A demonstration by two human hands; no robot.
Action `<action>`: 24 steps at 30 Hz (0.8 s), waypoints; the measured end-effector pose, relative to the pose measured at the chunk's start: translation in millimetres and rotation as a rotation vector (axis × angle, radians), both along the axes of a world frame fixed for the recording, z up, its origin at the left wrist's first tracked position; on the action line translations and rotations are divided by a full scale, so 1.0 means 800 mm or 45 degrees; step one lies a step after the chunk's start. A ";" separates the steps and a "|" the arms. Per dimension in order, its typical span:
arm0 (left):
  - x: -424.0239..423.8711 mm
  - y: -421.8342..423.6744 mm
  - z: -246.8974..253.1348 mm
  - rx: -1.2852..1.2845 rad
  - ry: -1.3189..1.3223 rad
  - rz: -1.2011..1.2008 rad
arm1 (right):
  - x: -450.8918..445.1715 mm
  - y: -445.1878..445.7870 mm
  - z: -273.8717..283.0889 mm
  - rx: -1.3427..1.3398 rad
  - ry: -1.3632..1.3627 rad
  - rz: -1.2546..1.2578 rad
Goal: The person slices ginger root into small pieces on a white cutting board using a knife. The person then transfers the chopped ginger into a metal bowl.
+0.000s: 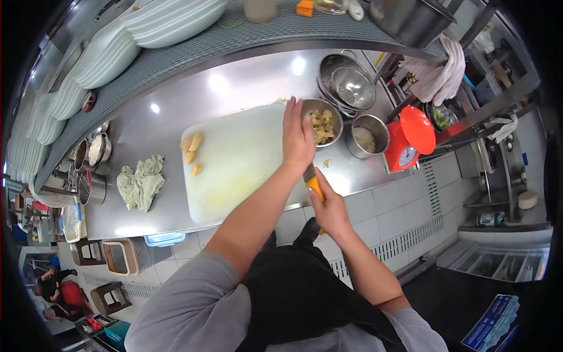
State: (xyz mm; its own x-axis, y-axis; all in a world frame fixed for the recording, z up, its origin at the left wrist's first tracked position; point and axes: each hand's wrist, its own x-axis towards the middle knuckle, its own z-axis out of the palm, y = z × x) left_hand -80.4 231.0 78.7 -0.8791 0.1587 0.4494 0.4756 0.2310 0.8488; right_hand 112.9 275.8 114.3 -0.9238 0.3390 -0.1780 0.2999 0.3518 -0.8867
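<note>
My right hand [330, 206] grips the yellow handle of a kitchen knife [315, 187], its blade pointing away from me and partly hidden by my left hand. Flat, with its fingers together, my left hand [299, 136] lies against the blade at the rim of a metal bowl [339, 125]. Pale yellow chopped pieces [322, 127], perhaps ginger, fill part of that bowl. On the white cutting board [237, 149], several peeled yellowish lumps [192, 143] sit near the left edge. A small scrap [326, 163] rests on the steel counter beside the board.
Right of the bowl stand a steel pot [370, 136] and a red kitchen scale [402, 145]; colanders [345, 79] stand behind. A crumpled green cloth [141, 182] lies left of the board. A shelf [272, 37] with stacked plates [171, 20] crosses above. Two people are far off at lower left.
</note>
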 end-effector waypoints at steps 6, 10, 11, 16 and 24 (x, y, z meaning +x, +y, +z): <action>-0.041 0.046 -0.018 -0.193 0.191 -0.004 | 0.120 0.115 -0.013 -0.242 -0.291 -0.103; 0.052 0.000 -0.047 -0.745 0.188 -0.524 | 0.183 0.153 -0.073 -0.648 -0.352 -0.268; 0.069 0.000 -0.065 -0.805 0.272 -0.530 | 0.192 0.158 -0.084 -0.666 -0.359 -0.285; 0.086 0.031 -0.068 -1.381 0.307 -0.732 | 0.195 0.191 -0.108 -0.631 -0.364 -0.219; 0.088 0.045 -0.078 -1.438 0.070 -0.592 | 0.191 0.241 -0.108 -0.531 -0.364 -0.166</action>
State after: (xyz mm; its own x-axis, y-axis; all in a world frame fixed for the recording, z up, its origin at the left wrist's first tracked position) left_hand -10.0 266.7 16.6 -0.6188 0.7778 -0.1101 0.7381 0.6237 0.2574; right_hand 265.4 468.5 28.0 -0.7733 0.2947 -0.5614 0.5683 -0.0704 -0.8198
